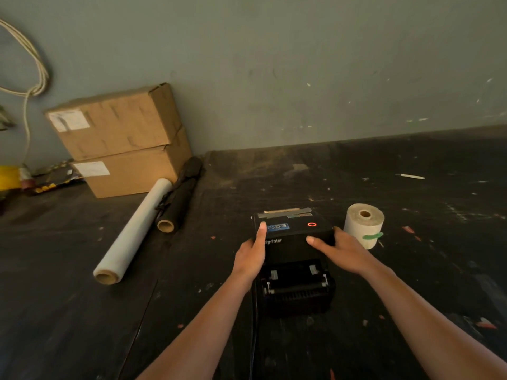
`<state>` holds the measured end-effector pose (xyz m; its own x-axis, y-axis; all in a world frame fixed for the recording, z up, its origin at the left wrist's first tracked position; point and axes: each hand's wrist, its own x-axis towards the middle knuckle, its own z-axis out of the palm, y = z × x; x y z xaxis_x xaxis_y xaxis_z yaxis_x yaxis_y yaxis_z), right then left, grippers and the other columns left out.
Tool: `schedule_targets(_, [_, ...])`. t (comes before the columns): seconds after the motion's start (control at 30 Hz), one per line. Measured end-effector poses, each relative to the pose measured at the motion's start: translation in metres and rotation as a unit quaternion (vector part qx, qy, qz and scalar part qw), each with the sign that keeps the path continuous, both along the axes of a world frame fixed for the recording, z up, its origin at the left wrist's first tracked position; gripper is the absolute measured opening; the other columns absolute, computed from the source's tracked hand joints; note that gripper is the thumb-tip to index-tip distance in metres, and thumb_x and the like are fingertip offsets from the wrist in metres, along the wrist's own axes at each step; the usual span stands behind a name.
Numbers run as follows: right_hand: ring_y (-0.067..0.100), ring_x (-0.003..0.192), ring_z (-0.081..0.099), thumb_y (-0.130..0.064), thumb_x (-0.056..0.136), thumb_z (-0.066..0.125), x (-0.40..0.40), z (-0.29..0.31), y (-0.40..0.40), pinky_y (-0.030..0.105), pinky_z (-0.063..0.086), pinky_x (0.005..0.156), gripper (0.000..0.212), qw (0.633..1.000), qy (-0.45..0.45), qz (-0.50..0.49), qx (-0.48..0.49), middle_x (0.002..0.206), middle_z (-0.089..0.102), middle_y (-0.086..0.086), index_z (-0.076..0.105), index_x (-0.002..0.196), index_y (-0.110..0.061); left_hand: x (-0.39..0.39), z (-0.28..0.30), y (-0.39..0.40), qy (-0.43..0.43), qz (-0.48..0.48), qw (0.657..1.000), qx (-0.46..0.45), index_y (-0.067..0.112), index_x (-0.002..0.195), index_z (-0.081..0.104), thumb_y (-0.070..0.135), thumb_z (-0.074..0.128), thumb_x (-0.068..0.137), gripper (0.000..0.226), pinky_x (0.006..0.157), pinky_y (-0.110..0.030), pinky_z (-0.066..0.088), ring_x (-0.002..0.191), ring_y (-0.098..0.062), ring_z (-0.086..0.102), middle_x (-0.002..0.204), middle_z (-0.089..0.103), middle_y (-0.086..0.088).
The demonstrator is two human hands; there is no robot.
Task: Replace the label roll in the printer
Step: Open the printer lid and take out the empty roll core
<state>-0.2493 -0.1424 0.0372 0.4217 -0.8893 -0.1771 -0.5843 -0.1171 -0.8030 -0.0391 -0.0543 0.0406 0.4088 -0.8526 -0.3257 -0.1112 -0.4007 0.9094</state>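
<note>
1. Printer (pixel 295 259), black, sits on the dark table (pixel 411 270) near its front middle; a red ring light glows on its top, and the back part facing the person shows white clips and a roller.
2. Left hand (pixel 251 256) lies along the left edge of the printer lid; the thumb is stretched on top and the other fingers go down the side, so the grip holds the printer.
3. Right hand (pixel 343 250) is on the right edge of the lid, thumb flat on top and fingers curled over the right side, so this grip holds the printer too.
4. Label roll (pixel 363 224) stands on its end just beside the right side of the printer, close behind the right hand; a green tape piece is on its wall.
5. To the left, well apart, a clear film roll (pixel 131 234) and a black roll (pixel 178 201) lie slanted, and two cardboard boxes (pixel 120 138) are stacked against the wall.
6. Open table surface is seen to the right of the label roll and behind the printer up to the wall.
</note>
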Motion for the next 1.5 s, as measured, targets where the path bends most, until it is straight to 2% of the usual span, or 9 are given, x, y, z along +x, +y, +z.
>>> schedule_targets(0.13, [0.017,0.106,0.057,-0.079,0.072,0.052,0.012,0.015,-0.014,0.028,0.043,0.081,0.089,0.998,0.010,-0.046,-0.029,0.125,0.061,0.003,0.045,0.135,-0.017,0.015,0.006,-0.008,0.007,-0.059,0.997,-0.050,0.029,0.135,0.050,0.079,0.051,0.071,0.081,0.091,-0.030,0.042,0.115,-0.013,0.054,0.128,0.058,0.005])
schedule_targets(0.3, [0.024,0.106,0.059,-0.086,0.068,0.046,0.030,0.037,-0.031,0.031,0.045,0.074,0.093,0.993,0.038,-0.105,-0.034,0.122,0.061,0.006,0.049,0.132,-0.019,0.033,0.009,-0.027,-0.023,-0.098,0.990,-0.095,0.030,0.138,0.045,0.057,0.060,0.083,0.063,0.103,-0.034,0.043,0.117,-0.013,0.055,0.132,0.058,0.003])
schedule_targets(0.5, [0.028,0.114,0.055,-0.076,0.080,0.043,0.037,0.049,-0.047,0.045,0.044,0.096,0.076,0.991,0.052,-0.115,-0.046,0.123,0.061,0.006,0.053,0.129,-0.019,0.044,0.023,-0.058,-0.090,-0.097,0.988,-0.084,0.025,0.136,0.048,0.073,0.045,0.082,0.073,0.081,-0.025,0.040,0.110,-0.016,0.054,0.123,0.057,0.004])
schedule_targets(0.67, [0.025,0.116,0.054,-0.072,0.086,0.037,0.037,0.050,-0.070,0.041,0.043,0.093,0.067,0.995,0.032,-0.081,-0.056,0.121,0.060,0.003,0.054,0.128,-0.023,0.055,0.036,-0.093,-0.106,-0.064,0.990,-0.067,0.018,0.097,0.068,0.081,0.039,0.077,0.071,0.064,-0.025,0.041,0.084,-0.010,0.061,0.095,0.068,0.001])
schedule_targets(0.8, [0.024,0.106,0.058,-0.070,0.088,0.037,0.050,0.055,-0.097,0.036,0.043,0.083,0.064,0.996,0.021,-0.069,-0.060,0.108,0.062,0.004,0.058,0.115,-0.015,0.056,0.033,-0.116,-0.060,0.016,0.996,-0.058,0.014,0.103,0.066,0.084,0.039,0.072,0.081,0.073,-0.029,0.044,0.089,-0.014,0.060,0.104,0.066,-0.003])
schedule_targets(1.0, [0.029,0.117,0.053,-0.063,0.094,0.032,0.064,0.049,-0.121,0.035,0.039,0.084,0.066,0.997,-0.004,-0.066,-0.046,0.126,0.056,0.013,0.045,0.133,-0.012,0.058,0.035,-0.134,-0.038,0.071,0.997,-0.019,0.010,0.130,0.054,0.088,0.032,0.069,0.101,0.098,-0.044,0.044,0.114,-0.028,0.055,0.128,0.058,-0.010])
schedule_targets(1.17, [0.031,0.128,0.046,-0.057,0.097,0.028,0.065,0.046,-0.129,0.036,0.036,0.093,0.063,0.999,-0.001,-0.042,-0.027,0.139,0.050,0.014,0.035,0.144,-0.014,0.059,0.040,-0.139,-0.018,0.066,0.998,-0.008,0.016,0.132,0.055,0.085,0.031,0.075,0.092,0.095,-0.043,0.041,0.120,-0.027,0.052,0.132,0.058,-0.008])
schedule_targets(1.27, [0.030,0.131,0.043,-0.054,0.098,0.030,0.065,0.045,-0.129,0.038,0.036,0.099,0.063,0.999,-0.001,-0.027,-0.020,0.143,0.048,0.012,0.030,0.148,-0.016,0.060,0.039,-0.134,-0.002,0.044,0.999,-0.007,0.022,0.133,0.054,0.084,0.030,0.077,0.088,0.106,-0.047,0.033,0.130,-0.025,0.045,0.139,0.053,-0.004])
schedule_targets(1.5, [0.024,0.137,0.037,-0.058,0.095,0.038,0.045,0.037,-0.113,0.043,0.031,0.106,0.064,0.996,-0.076,-0.047,-0.003,0.150,0.040,0.001,0.027,0.149,-0.025,0.062,0.016,-0.098,0.015,0.024,0.995,-0.092,0.031,0.133,0.052,0.076,0.032,0.084,0.069,0.109,-0.044,0.030,0.132,-0.018,0.042,0.141,0.051,0.002])
